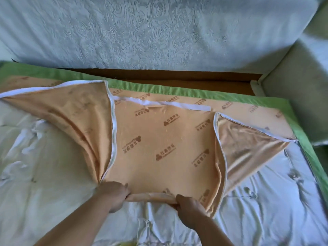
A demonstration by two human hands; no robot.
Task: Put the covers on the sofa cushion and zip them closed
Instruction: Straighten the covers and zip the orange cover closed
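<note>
The peach cover [159, 139], printed with repeated dark logos too blurred to read, lies spread on the green-edged cushion [177, 92]. Left hand [113, 195] and right hand [190, 208] have fingers clamped on its rolled near edge, over white sheet [53, 174].

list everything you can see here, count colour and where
orange cover: one, orange with brown printed logos and white edging, spread across the middle
green cushion: one, green, under the cover, edge showing at back and right
white sheet: one, pale, crumpled, near side left and right
backrest: one, pale blue-grey, rose embossed, top
brown base: one, behind the cushion
left hand: gripping the cover's near edge
right hand: gripping the same edge
</note>
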